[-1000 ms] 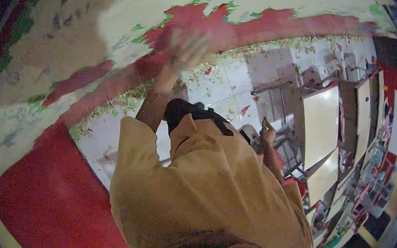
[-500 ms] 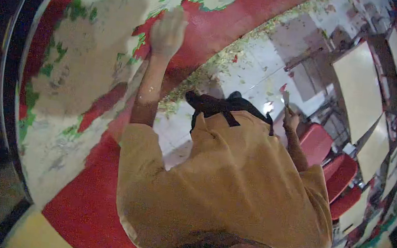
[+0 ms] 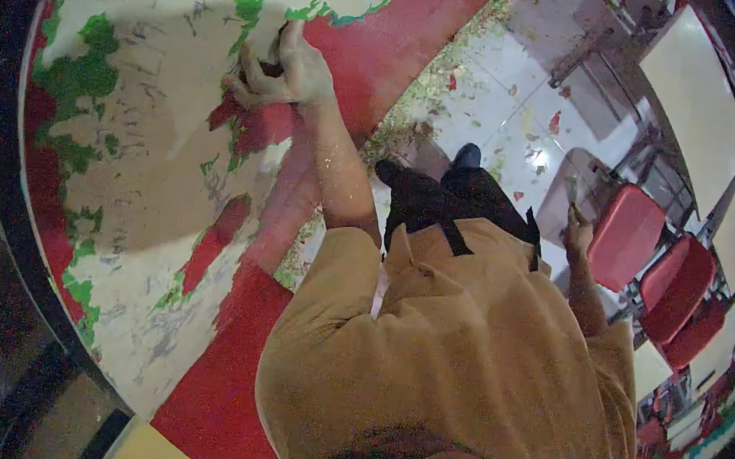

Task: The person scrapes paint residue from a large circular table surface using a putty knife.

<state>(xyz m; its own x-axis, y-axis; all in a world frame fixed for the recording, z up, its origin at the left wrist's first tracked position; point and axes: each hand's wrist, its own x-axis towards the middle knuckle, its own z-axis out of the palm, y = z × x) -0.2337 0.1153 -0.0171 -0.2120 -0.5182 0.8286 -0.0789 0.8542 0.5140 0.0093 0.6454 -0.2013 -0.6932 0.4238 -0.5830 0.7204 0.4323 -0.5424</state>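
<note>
My left hand (image 3: 290, 78) is up at a wall (image 3: 156, 158) with peeling paint. Its fingers are bent and spread, with a gap between them and the thumb, and they seem to touch the border of a red patch. Around it the surface is pale and bare, with ragged green remnants (image 3: 79, 75) and red paint (image 3: 390, 49). White specks dot my forearm. Low on the right, away from the wall, my right hand (image 3: 579, 233) is closed around the handle of a scraper (image 3: 572, 192), whose small blade points upward.
Paint flakes (image 3: 445, 83) litter the tiled floor (image 3: 507, 137) along the wall's foot, with some red chips farther out. Red chairs (image 3: 628, 239) and pale tabletops (image 3: 696, 95) stand on my right. A yellow area (image 3: 165, 457) lies below the red paint.
My left hand has gone from lying flat with fingers up to bent, spread fingers reaching left. The view has shifted, and my right hand still holds the scraper low.
</note>
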